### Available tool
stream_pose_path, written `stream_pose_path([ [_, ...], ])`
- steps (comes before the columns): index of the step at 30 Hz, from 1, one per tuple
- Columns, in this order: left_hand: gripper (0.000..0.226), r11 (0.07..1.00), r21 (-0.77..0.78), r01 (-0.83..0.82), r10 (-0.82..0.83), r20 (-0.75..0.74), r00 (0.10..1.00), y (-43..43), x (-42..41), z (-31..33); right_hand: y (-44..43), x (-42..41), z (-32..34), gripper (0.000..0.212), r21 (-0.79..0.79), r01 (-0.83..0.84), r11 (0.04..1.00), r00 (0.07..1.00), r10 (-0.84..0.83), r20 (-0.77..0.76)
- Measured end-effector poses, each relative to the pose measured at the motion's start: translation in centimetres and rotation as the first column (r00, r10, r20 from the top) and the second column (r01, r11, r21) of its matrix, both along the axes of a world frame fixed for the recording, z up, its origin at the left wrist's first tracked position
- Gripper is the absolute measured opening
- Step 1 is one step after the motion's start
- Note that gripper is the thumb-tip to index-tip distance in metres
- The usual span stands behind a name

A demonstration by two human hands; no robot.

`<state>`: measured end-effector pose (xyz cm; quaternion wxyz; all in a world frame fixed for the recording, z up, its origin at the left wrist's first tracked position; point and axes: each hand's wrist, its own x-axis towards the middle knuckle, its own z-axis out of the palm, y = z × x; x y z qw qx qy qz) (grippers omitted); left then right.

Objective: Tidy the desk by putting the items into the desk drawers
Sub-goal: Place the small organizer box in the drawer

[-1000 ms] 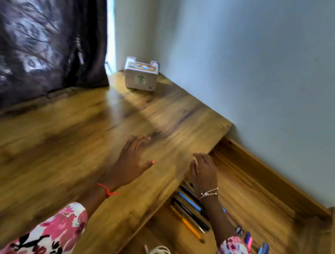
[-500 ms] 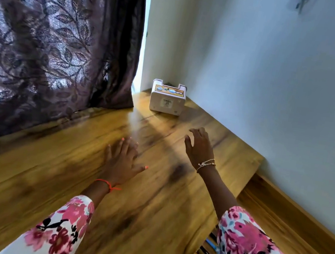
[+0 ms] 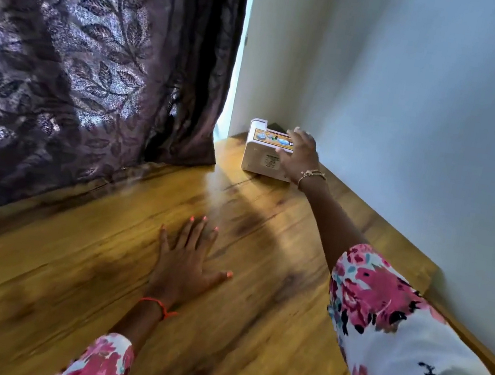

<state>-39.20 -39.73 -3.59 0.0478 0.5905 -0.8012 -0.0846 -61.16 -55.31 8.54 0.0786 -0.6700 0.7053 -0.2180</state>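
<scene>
Head view: a small white box [image 3: 261, 153] stands upright at the far corner of the desk [image 3: 59, 286]. The right hand [image 3: 300, 155] grasps the box at its right end, fingers curled over the top edge and thumb across the front face. The left hand [image 3: 185, 267] lies well nearer than the box, flat on the desk, fingers spread, holding nothing. A curtain [image 3: 80, 61] hangs just left of the box; a wall [image 3: 431, 120] runs to its right.
</scene>
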Motion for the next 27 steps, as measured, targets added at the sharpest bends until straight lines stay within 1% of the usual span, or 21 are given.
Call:
stream_pose_path([
  [2, 0.094, 1.000, 0.003, 0.001, -0.001, -0.007, 1.000, -0.1, 0.1, -0.1, -1.6, -0.2, 0.2, 0.063, 0.072, 0.035, 0.997, 0.998, -0.031, -0.054],
  [4, 0.095, 1.000, 0.001, 0.000, 0.000, -0.017, 1.000, -0.1, 0.1, -0.1, -2.6, -0.8, 0.4, 0.070, 0.151, 0.099, 0.983, 0.995, -0.093, -0.046],
  [6, 0.097, 1.000, -0.005, -0.004, 0.004, -0.018, 1.000, -0.1, 0.1, -0.1, -3.1, -1.7, 0.4, 0.070, 0.252, 0.126, 0.959, 0.991, -0.130, -0.002],
  [8, 0.097, 1.000, -0.006, -0.010, 0.010, -0.015, 1.000, -0.1, 0.1, -0.2, -3.3, -2.6, 0.1, 0.064, 0.313, 0.109, 0.944, 0.992, -0.123, 0.023],
  [10, 0.098, 1.000, -0.005, -0.016, 0.016, -0.015, 1.000, -0.2, 0.1, -0.2, -3.4, -3.1, -0.3, 0.064, 0.320, 0.087, 0.943, 0.988, -0.122, 0.091],
  [12, 0.098, 1.000, -0.005, -0.016, 0.016, -0.015, 1.000, -0.2, 0.1, -0.3, -3.3, -3.4, -0.7, 0.074, 0.317, 0.081, 0.945, 0.975, -0.141, 0.169],
  [15, 0.097, 1.000, -0.003, -0.018, 0.018, -0.021, 1.000, -0.2, 0.1, -0.4, -3.1, -3.7, -0.8, 0.089, 0.341, 0.082, 0.937, 0.972, -0.151, 0.182],
  [20, 0.096, 1.000, -0.006, -0.020, 0.020, -0.026, 0.999, -0.3, 0.1, -0.4, -4.0, -3.4, 0.0, 0.096, 0.260, 0.072, 0.963, 0.947, -0.148, 0.287],
  [23, 0.096, 1.000, -0.004, -0.021, 0.021, -0.031, 0.999, -0.3, 0.1, -0.5, -5.0, -2.7, 0.2, 0.094, 0.271, 0.053, 0.961, 0.942, -0.138, 0.306],
  [27, 0.096, 1.000, 0.004, -0.017, 0.017, -0.046, 0.999, -0.3, 0.1, -0.5, -5.7, -2.2, -0.4, 0.080, 0.274, 0.130, 0.953, 0.918, -0.220, 0.329],
])
